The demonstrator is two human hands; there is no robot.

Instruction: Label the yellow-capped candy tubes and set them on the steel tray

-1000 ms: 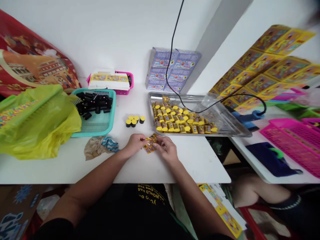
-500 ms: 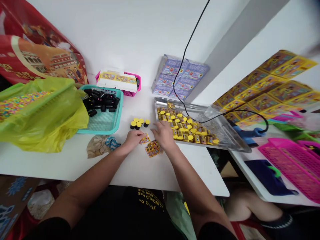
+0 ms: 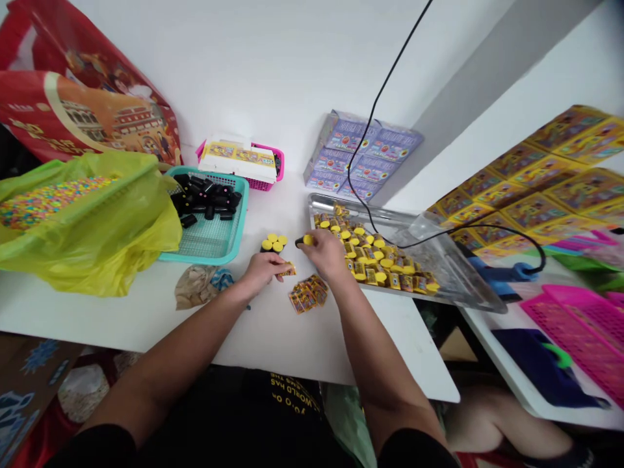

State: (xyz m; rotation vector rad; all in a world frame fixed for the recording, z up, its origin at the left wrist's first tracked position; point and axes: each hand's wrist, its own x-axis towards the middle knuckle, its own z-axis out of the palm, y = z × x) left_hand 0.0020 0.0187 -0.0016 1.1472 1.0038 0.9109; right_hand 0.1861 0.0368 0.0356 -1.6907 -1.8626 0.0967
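Now right fingers (image 3: 312, 238) pinch a cylinder (image 3: 302, 241), left fingers (image 3: 281, 268) a packet (image 3: 290, 269).

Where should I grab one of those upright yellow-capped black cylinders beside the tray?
Pinch an outer yellow-capped black cylinder by its round sides, coming from above: it stands upright, cap up, with neighbours close beside it.

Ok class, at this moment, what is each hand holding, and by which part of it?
The left hand pinches a small yellow printed packet by one end; the right hand pinches a yellow-capped black tube at its capped end.
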